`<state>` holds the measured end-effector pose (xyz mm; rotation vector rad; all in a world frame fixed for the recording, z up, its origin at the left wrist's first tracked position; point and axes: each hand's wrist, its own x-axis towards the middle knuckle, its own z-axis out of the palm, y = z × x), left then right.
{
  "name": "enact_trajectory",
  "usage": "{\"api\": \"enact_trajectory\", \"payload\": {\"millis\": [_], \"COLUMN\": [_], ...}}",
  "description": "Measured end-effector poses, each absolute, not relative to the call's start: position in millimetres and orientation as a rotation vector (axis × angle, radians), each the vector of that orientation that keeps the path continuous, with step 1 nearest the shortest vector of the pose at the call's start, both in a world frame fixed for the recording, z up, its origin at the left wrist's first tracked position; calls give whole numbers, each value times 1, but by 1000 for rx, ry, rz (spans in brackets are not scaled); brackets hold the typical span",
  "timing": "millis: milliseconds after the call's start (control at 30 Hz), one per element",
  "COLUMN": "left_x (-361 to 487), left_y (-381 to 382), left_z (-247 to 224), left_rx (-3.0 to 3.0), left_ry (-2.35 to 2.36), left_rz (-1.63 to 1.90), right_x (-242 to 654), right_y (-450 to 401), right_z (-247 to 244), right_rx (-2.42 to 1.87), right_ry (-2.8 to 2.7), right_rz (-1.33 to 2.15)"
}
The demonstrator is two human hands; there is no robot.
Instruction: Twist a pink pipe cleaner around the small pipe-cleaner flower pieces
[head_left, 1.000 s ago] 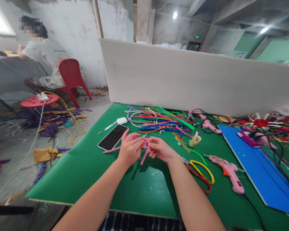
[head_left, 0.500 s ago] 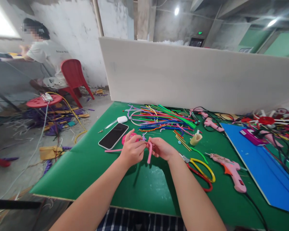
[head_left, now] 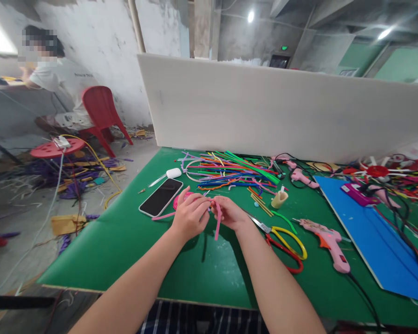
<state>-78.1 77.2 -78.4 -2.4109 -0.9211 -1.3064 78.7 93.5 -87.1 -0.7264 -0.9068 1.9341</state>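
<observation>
A pink strip [head_left: 218,225] is pinched between the thumb and fingers of the right hand [head_left: 230,213], close above the green desk [head_left: 125,260], and its free end is left hanging down toward the near edge. The left hand [head_left: 190,215] is brought up against the right fingertips with its fingers bent; what lies under them is hidden, so whether anything is gripped there cannot be told. A pink coil [head_left: 176,202] is partly covered by the left hand, and a straight pink length [head_left: 164,216] is seen reaching from that hand to the lower end of the phone [head_left: 161,197]; whether all the pink parts are joined cannot be made out. The strip looks light, soft and easily bent, probably fuzzy rather than slippery, so it is best held close to the bend, where the loose end can be steadied; a hard squeeze could leave a kink. Beyond the hands a pile of coloured strips [head_left: 230,172] is spread, with a white case [head_left: 174,173] beside the phone. Scissors with red and yellow handles [head_left: 301,248] are laid beside the right forearm, and farther right a pink glue gun [head_left: 330,241] is set down near a blue board [head_left: 362,241].
</observation>
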Motion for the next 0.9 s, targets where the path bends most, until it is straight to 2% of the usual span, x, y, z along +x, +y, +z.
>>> {"api": "enact_trajectory", "payload": {"millis": [367, 900], "left_x": [-80, -81], "left_y": [79, 85], "left_z": [-79, -85], "left_rx": [-2500, -2393], "left_ry": [-980, -1031], "left_rz": [-1279, -1550], "right_x": [76, 64], "right_y": [95, 92], "right_z": [-89, -90], "right_rx": [-709, -753], "right_ry": [-771, -825], "right_rz": [1920, 1800]}}
